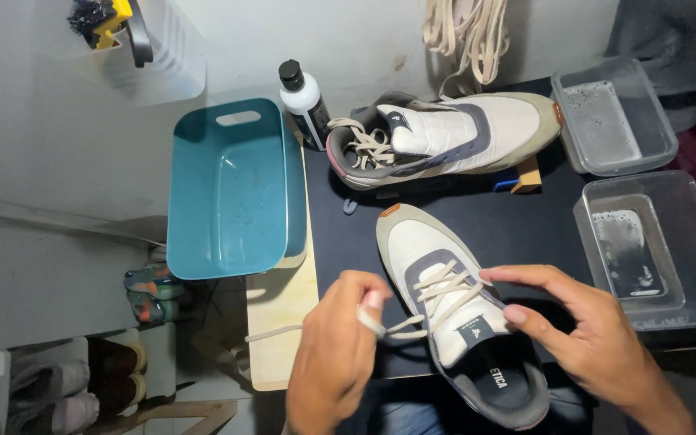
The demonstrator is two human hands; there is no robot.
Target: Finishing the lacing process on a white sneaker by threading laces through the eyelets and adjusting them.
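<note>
near shoe (453, 314) white, grey and olive with cream laces (437, 294); teal basin (231, 189) at ten o'clock; black mat (517, 229).

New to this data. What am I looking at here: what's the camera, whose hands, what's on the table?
No machine here: one head-worn camera looks down at a person's two bare hands. The left hand pinches the end of a beige lace threaded through the near shoe. The right hand is open, with fingers at the laces on the shoe's other side. The shoe sits on a dark mat. Behind it lies a second shoe on its side, next to a bottle. A teal tub is on the left, two clear trays on the right, and spare laces hang on the wall.
</note>
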